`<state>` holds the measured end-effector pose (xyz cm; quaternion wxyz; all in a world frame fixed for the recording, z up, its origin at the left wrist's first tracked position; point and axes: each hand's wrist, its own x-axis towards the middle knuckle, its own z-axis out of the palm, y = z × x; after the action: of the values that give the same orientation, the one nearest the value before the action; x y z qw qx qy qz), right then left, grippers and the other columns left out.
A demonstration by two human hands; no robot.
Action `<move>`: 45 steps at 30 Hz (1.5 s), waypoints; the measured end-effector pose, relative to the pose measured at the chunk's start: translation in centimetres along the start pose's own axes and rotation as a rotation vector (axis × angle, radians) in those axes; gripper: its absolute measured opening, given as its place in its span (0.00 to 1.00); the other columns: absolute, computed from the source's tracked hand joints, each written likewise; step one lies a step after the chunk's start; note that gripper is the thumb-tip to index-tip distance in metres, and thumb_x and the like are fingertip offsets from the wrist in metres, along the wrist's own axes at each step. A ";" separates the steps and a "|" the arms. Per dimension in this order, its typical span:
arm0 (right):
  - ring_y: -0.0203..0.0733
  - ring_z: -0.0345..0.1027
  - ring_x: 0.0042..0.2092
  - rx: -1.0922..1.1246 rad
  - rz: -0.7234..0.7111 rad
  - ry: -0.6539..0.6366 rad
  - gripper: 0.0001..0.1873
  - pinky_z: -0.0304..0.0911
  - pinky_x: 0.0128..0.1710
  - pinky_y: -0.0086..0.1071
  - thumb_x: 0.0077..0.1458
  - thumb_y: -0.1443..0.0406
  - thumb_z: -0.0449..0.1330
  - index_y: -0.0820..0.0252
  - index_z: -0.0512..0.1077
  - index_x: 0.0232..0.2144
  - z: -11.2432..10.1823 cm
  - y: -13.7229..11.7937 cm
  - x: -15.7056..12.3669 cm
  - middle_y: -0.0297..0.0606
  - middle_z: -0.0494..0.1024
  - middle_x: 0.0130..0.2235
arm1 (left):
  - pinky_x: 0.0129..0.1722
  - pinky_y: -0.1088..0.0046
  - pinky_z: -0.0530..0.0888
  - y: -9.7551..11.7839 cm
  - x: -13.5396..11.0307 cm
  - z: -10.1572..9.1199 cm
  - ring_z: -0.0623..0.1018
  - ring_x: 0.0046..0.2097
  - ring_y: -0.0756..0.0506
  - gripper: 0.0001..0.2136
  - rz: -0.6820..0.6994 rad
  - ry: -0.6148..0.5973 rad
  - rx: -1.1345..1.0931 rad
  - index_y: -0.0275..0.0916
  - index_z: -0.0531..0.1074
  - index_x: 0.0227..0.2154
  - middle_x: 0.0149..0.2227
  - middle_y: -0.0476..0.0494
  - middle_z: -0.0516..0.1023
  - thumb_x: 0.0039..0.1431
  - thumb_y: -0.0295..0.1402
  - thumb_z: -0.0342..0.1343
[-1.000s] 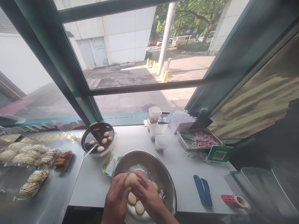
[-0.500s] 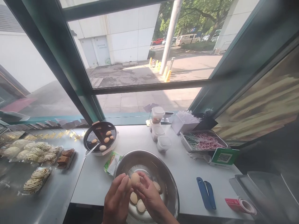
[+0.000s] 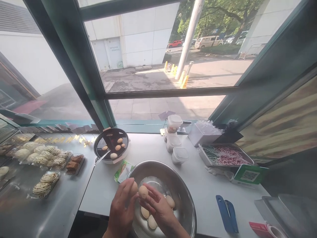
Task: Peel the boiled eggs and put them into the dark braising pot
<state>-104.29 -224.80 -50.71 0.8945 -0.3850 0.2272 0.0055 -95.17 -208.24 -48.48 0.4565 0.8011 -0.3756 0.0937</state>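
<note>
My left hand (image 3: 121,206) is closed around an egg (image 3: 134,189) at the left rim of a steel bowl (image 3: 184,186). Beside it, my right hand (image 3: 158,206) grips another egg (image 3: 143,192) between thumb and fingers, above the bowl. The two eggs are close together; whether they touch I cannot tell. Below the hands, several more eggs (image 3: 152,222) lie in the bowl, partly hidden by my right hand. A green packet (image 3: 123,171) lies at the bowl's left edge.
A round pot (image 3: 125,148) of dark liquid holds several eggs and a ladle (image 3: 102,158). Lidded tubs (image 3: 180,155) stand behind the bowl. To the right are a tray of twist ties (image 3: 226,155), a green QR stand (image 3: 250,174) and a blue-handled tool (image 3: 226,213). Packed buns (image 3: 46,183) sit left.
The two held eggs have moved slightly apart, with the left hand shifting a little left and up relative to the bowl. The whole view has swung slightly left.
</note>
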 end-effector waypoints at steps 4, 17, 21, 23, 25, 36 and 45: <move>0.56 0.74 0.61 -0.007 0.032 -0.038 0.35 0.65 0.66 0.52 0.49 0.50 0.76 0.50 0.75 0.57 1.0 -0.1 0.6 0.44 0.82 0.57 | 0.61 0.64 0.80 -1.1 -0.3 -1.3 0.78 0.62 0.43 0.22 -0.072 -0.026 0.012 0.46 0.68 0.64 0.60 0.40 0.78 0.69 0.29 0.56; 0.52 0.81 0.46 -0.947 -0.278 0.174 0.23 0.77 0.48 0.45 0.55 0.57 0.66 0.55 0.73 0.52 5.7 -2.8 14.2 0.46 0.81 0.53 | 0.51 0.68 0.79 -3.0 -6.2 -2.8 0.82 0.54 0.41 0.19 -0.468 0.373 0.015 0.47 0.78 0.55 0.53 0.42 0.83 0.68 0.49 0.56; 0.50 0.75 0.52 -1.266 -0.378 0.151 0.19 0.69 0.55 0.47 0.56 0.64 0.67 0.56 0.74 0.50 9.3 -5.0 22.5 0.44 0.80 0.52 | 0.47 0.70 0.80 -3.0 -6.5 -2.6 0.83 0.53 0.41 0.18 -0.472 0.381 0.046 0.47 0.78 0.55 0.52 0.42 0.84 0.68 0.47 0.57; 0.51 0.73 0.53 -1.406 -0.395 0.081 0.15 0.68 0.56 0.50 0.59 0.62 0.67 0.60 0.75 0.48 10.9 -5.7 25.5 0.44 0.79 0.52 | 0.47 0.69 0.81 -3.1 -6.4 -2.6 0.83 0.53 0.41 0.18 -0.426 0.401 0.052 0.47 0.78 0.55 0.52 0.41 0.84 0.68 0.46 0.57; 0.49 0.73 0.52 -1.512 -0.394 -0.012 0.12 0.69 0.56 0.50 0.62 0.60 0.66 0.61 0.76 0.44 12.1 -6.2 27.7 0.42 0.80 0.49 | 0.47 0.68 0.82 -3.2 -6.5 -2.8 0.83 0.53 0.40 0.17 -0.392 0.422 0.065 0.47 0.77 0.55 0.52 0.41 0.84 0.68 0.46 0.57; 0.45 0.75 0.49 -1.584 -0.414 -0.044 0.16 0.67 0.57 0.42 0.69 0.61 0.52 0.55 0.75 0.53 4.2 -5.5 20.2 0.44 0.79 0.55 | 0.47 0.68 0.83 -3.0 -8.4 -4.5 0.82 0.55 0.39 0.19 -0.570 0.401 0.054 0.47 0.78 0.55 0.54 0.41 0.83 0.68 0.48 0.56; 0.61 0.74 0.52 -1.564 -0.081 0.351 0.16 0.66 0.52 0.46 0.46 0.72 0.61 0.55 0.82 0.37 -8.0 3.5 3.8 0.50 0.82 0.49 | 0.51 0.66 0.82 -1.8 -5.5 -2.0 0.81 0.55 0.40 0.18 -0.437 0.263 -0.036 0.46 0.77 0.56 0.55 0.40 0.82 0.69 0.45 0.56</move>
<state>-104.79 -228.51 -59.46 0.3164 -0.9034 0.2806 0.0701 -97.38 -203.31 -51.24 0.5249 0.8359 -0.1327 0.0898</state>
